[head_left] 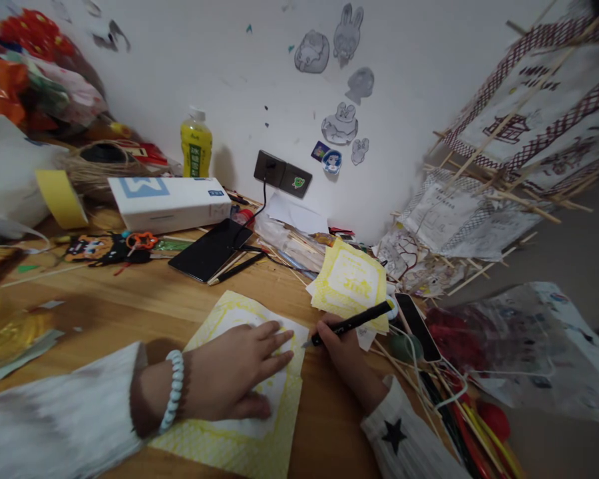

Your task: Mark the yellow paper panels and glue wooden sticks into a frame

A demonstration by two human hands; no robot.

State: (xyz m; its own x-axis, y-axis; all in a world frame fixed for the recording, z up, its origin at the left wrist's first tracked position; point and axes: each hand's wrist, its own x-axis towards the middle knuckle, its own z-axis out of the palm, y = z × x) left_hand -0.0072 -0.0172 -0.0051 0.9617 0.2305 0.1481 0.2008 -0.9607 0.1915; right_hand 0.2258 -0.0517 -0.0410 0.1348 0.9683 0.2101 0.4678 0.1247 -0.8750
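Observation:
A sheet of paper with a yellow patterned border lies on the wooden table in front of me. My left hand, with a pale beaded bracelet at the wrist, rests flat across the sheet, fingers stretched out. In my right hand is a black marker pen, its tip pointing left at the upper right edge of the sheet. Whether the tip touches the paper I cannot tell. Just above the right hand lies another stack of yellow-bordered paper.
Behind the sheet lie a black tablet and thin sticks. A white box, yellow drink bottle and yellow tape roll stand at the back left. On the right are a phone, cables, a plastic bag and a stick-framed paper lantern.

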